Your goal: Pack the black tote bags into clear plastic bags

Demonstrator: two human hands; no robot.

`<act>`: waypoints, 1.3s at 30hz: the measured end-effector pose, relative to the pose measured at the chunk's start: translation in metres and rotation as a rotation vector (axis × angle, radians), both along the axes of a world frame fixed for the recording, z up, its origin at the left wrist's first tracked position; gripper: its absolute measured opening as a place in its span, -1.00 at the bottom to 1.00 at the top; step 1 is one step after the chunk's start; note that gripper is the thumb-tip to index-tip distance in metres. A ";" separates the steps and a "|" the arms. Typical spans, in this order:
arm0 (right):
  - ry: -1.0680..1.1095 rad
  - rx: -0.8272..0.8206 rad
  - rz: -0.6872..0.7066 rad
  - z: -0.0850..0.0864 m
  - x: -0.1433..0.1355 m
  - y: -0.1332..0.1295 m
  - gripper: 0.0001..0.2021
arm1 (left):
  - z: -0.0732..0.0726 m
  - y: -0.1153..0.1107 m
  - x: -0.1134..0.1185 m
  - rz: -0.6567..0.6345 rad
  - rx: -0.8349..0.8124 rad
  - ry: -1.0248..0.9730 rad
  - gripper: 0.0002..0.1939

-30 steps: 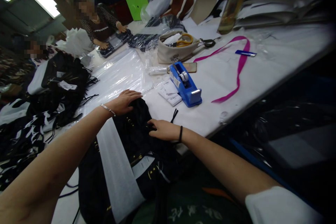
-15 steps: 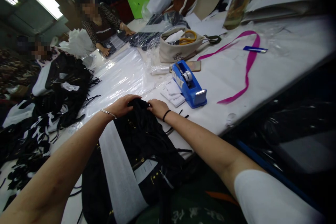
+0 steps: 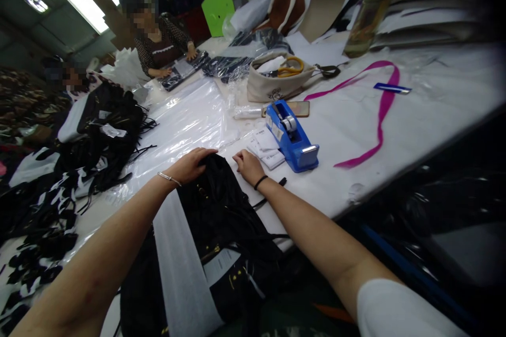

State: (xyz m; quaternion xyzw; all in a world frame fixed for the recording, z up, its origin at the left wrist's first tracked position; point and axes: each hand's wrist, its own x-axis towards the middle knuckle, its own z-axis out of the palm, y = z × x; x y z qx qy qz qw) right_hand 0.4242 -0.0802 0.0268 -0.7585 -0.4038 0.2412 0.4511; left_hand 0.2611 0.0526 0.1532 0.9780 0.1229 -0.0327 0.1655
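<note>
A black bag [image 3: 221, 205] with gold-coloured fittings lies in front of me, its lower end near my body. A white strip [image 3: 179, 258] runs lengthwise over it, and a pale printed tag [image 3: 222, 266] rests beside the strip. My left hand [image 3: 193, 166] is closed on the bag's far top edge, fingers over the black fabric. Just right of that edge, apart from the bag, is my right hand [image 3: 249, 166] with its fingers curled in; whether anything is inside them is hidden. Black cords stick out from the bag's right side.
A blue tape dispenser [image 3: 294, 139] stands right of my right hand, by white printed slips [image 3: 264, 145]. Beyond are a phone [image 3: 298, 109], a beige pouch [image 3: 272, 81] with scissors, and a pink ribbon [image 3: 381, 116]. Clear plastic sheets [image 3: 190, 110] and black bags [image 3: 106, 116] lie left. A co-worker [image 3: 158, 42] handles a wrapped item.
My right hand has let go of the bag's top edge and moved slightly right. My left hand stays on the edge. The camera view has shifted a little.
</note>
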 end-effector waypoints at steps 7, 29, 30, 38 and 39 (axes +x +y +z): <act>0.393 0.292 0.180 -0.006 0.001 0.013 -0.82 | 0.006 -0.006 -0.008 0.045 -0.068 -0.054 -0.37; 0.048 0.234 0.249 -0.001 -0.014 0.020 -0.54 | -0.086 0.008 0.008 0.517 -0.158 -0.004 -0.61; 0.009 0.198 0.224 0.002 -0.018 0.020 -0.55 | -0.087 0.008 0.009 0.523 -0.152 0.005 -0.63; -0.061 0.026 0.054 0.012 -0.021 0.008 -0.49 | -0.091 0.001 0.011 0.613 -0.070 0.025 -0.57; -0.090 0.006 0.045 0.014 -0.021 0.004 -0.52 | -0.091 0.000 0.012 0.623 -0.064 0.024 -0.55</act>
